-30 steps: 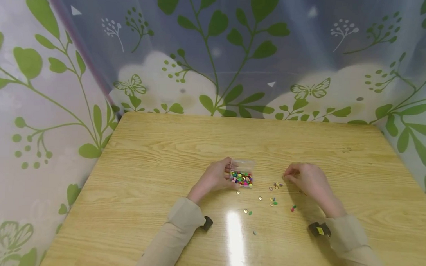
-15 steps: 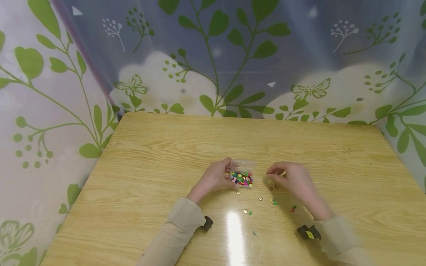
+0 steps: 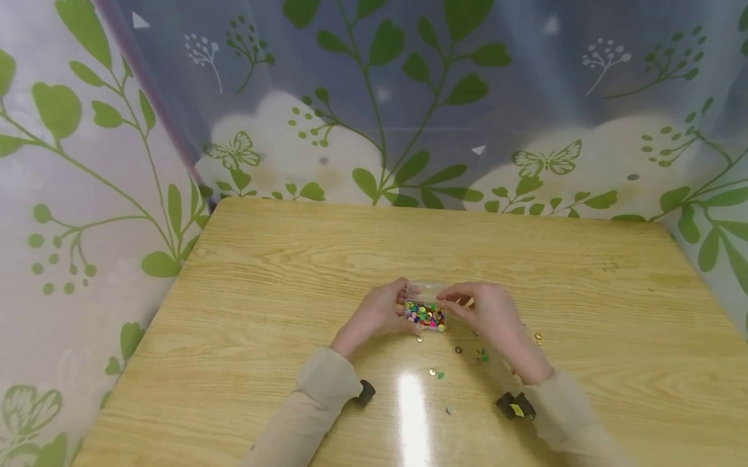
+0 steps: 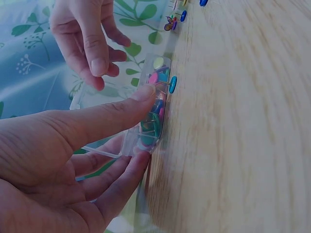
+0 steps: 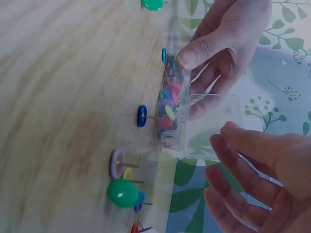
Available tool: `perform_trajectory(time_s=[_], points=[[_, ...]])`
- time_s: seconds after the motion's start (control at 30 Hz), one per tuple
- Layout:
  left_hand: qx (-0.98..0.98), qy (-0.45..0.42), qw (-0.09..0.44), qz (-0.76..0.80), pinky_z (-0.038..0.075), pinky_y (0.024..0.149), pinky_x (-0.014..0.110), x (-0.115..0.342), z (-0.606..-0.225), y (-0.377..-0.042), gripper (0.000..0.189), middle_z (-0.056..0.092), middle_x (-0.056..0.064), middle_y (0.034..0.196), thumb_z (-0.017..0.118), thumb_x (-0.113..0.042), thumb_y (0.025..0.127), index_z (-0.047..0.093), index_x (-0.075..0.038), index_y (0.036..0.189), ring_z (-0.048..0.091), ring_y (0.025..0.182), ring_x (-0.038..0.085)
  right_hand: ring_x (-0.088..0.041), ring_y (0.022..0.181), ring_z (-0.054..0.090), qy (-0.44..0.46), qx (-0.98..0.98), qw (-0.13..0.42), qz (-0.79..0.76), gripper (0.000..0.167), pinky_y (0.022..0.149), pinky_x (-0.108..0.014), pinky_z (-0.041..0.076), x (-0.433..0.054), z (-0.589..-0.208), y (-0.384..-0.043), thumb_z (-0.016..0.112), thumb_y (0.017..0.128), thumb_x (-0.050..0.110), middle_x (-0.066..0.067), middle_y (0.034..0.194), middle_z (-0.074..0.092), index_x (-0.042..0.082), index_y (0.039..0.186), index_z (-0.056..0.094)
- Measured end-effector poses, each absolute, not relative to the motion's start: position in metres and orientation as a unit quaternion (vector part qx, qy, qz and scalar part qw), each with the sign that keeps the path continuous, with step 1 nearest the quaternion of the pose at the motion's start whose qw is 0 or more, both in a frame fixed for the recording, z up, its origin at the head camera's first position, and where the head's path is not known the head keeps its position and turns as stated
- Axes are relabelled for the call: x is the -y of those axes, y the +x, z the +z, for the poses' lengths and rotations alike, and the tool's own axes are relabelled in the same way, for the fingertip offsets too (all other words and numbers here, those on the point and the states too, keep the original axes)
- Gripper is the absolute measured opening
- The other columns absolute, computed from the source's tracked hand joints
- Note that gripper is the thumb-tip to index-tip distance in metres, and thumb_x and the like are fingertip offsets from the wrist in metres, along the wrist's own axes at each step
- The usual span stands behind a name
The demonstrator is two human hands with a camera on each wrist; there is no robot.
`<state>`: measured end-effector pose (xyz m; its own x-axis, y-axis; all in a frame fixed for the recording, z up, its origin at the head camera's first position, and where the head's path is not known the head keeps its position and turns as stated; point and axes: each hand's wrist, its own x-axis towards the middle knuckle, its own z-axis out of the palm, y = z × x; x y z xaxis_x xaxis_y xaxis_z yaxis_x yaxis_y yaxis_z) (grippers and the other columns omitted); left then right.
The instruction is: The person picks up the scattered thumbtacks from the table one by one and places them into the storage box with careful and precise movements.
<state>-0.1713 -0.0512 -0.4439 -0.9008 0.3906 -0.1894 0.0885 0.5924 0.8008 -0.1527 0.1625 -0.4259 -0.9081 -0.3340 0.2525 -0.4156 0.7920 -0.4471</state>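
Left hand (image 3: 376, 312) grips one clear box (image 5: 209, 126) holding many thumbtacks (image 3: 429, 317); whether the right hand (image 3: 493, 316) pinches one, I cannot tell.

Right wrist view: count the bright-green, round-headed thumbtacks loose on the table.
2: one bright-green, round-headed thumbtack cut off by the top edge; the second green thumbtack lower down, beside a lilac round thumbtack. Others may be hidden.

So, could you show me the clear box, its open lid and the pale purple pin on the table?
Clear box (image 5: 170, 139): right wrist view, on its wall.
Open lid (image 5: 201, 133): right wrist view, on its panel.
Pale purple pin (image 5: 113, 164): right wrist view, on its round head.
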Motion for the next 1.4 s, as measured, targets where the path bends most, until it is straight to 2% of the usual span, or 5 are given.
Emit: perform_trajectory(time_s=[0.53,0.77,0.93,1.27,1.4], points=[[-0.873,0.134,0.177,0.434,0.055,0.095,0.038,0.051,-0.443,-0.171,0.06,0.063,0.015,0.126,0.09,-0.011,0.075,0.061,-0.009,0.128,0.066,0.11,0.028,-0.024,0.072,0.07,0.136,0.958,0.102,0.232,0.009,0.055,-0.032,0.05,-0.23,-0.413,-0.152,0.075,0.093,0.017,-0.007,0.087,0.077,0.011,0.098,0.079],[-0.874,0.139,0.172,0.433,0.055,0.095,0.039,0.052,-0.444,-0.171,0.06,0.064,0.014,0.124,0.091,-0.012,0.075,0.061,-0.01,0.127,0.066,0.109,0.028,-0.03,0.082,0.069,0.12,0.971,0.057,0.196,0.011,0.062,-0.04,0.051,-0.257,-0.416,-0.149,0.075,0.091,0.012,-0.012,0.097,0.076,0.01,0.101,0.078],[-0.875,0.137,0.173,0.432,0.055,0.094,0.038,0.051,-0.444,-0.171,0.06,0.064,0.013,0.124,0.091,-0.012,0.075,0.061,-0.01,0.128,0.066,0.108,0.028,-0.03,0.083,0.069,0.118,0.977,0.013,0.176,0.008,0.065,-0.044,0.054,-0.265,-0.421,-0.15,0.078,0.088,0.013,-0.009,0.092,0.076,0.011,0.095,0.079],[-0.876,0.137,0.174,0.429,0.054,0.095,0.039,0.052,-0.443,-0.17,0.06,0.063,0.013,0.125,0.091,-0.013,0.075,0.061,-0.011,0.127,0.065,0.109,0.027,-0.016,0.066,0.063,0.12,0.976,0.002,0.18,0.005,0.054,-0.032,0.047,-0.267,-0.43,-0.153,0.079,0.087,0.014,-0.006,0.084,0.075,0.011,0.087,0.076],[-0.877,0.138,0.173,0.427,0.055,0.095,0.039,0.052,-0.443,-0.171,0.06,0.063,0.014,0.123,0.091,-0.013,0.075,0.06,-0.01,0.126,0.066,0.109,0.028,-0.023,0.066,0.068,0.121,0.974,0.019,0.19,0.004,0.054,-0.034,0.05,-0.266,-0.43,-0.152,0.076,0.09,0.012,-0.011,0.087,0.076,0.009,0.089,0.073]])
